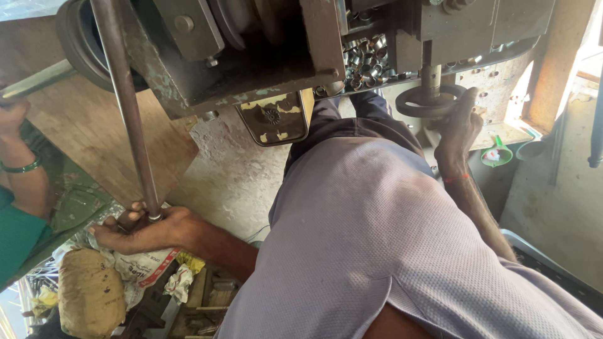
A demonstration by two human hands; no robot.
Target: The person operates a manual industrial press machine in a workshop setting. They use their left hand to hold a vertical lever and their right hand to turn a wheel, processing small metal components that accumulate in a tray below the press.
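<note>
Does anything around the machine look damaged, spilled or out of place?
The yellow paint on the machine's small hanging plate is badly chipped. Small metal rings lie heaped loosely on the machine's ledge. Nothing else stands out.

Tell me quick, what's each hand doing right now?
Left hand: closed around the lower end of the long grey metal lever rod.
Right hand: gripping the dark round metal handwheel.

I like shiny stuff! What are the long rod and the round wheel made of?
The long rod held by the left hand looks like bare steel: grey, smooth, slightly dull. The round wheel under the right hand seems dark cast metal, probably iron: blackish, matte, with thick spokes.
</note>
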